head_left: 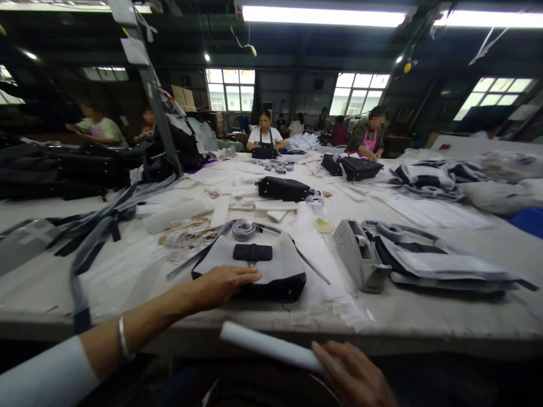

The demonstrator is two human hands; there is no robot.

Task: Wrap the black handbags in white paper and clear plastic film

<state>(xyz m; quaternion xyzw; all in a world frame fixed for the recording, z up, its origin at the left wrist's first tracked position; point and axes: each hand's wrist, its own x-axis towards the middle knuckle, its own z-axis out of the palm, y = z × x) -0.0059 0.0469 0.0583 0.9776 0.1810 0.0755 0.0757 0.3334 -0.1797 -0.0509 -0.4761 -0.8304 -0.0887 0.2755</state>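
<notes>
My left hand [224, 282] lies flat, fingers stretched out, on the near edge of a grey and black handbag [275, 265] with a black clasp tab [253, 252] on its front. The bag rests on clear plastic on the grey table [424, 316]. My right hand [354, 376] is below the table's front edge, fingers closed round one end of a rolled white sheet [267, 343] that points left and up. A coiled grey strap [244, 229] lies just behind the bag.
A grey tape dispenser [360, 254] stands right of the bag, beside a stack of flat bag parts [445, 265]. Another black handbag [283, 188] sits farther back. Dark straps [97, 226] trail at left. Other people work at the far end of the table.
</notes>
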